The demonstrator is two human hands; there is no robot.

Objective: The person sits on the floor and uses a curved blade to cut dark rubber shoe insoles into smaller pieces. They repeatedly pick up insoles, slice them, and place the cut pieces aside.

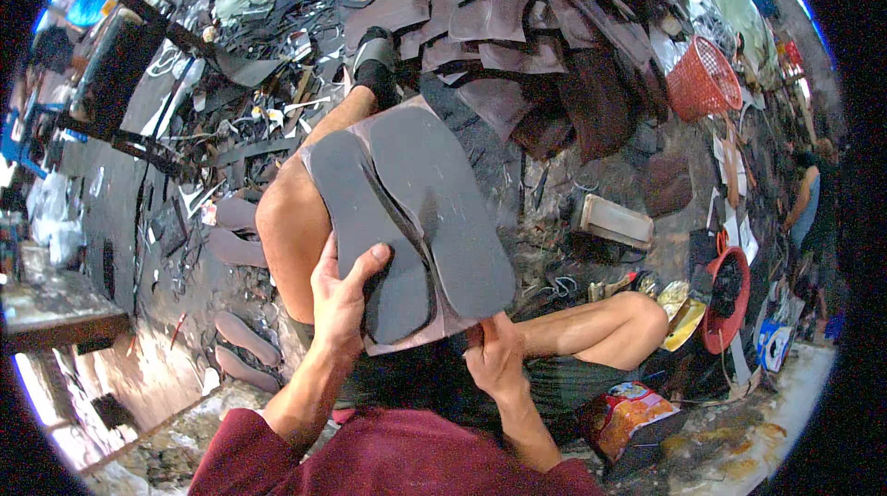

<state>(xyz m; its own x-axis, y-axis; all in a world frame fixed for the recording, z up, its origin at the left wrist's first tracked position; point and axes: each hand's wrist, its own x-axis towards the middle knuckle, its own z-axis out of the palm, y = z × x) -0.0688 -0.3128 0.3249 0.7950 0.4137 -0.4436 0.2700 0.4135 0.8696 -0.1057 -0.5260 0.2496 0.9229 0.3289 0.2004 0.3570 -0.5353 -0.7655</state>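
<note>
A pale pinkish sheet (395, 341) rests across my lap, with two dark grey shoe-sole shapes on it. My left hand (344, 297) grips the near end of the left sole (365, 219), thumb on top. The right sole (442, 210) lies beside it, touching along the middle. My right hand (494, 356) pinches the sheet's near edge below the right sole. My raised left knee (294, 219) is under the sheet's left side.
Dark leather pieces (527, 25) are piled ahead. A red mesh basket (702, 78) stands at the right, a red bowl-shaped thing (730, 297) lower right. Cut soles (242, 334) lie on the floor at left. Another person (813, 191) sits far right.
</note>
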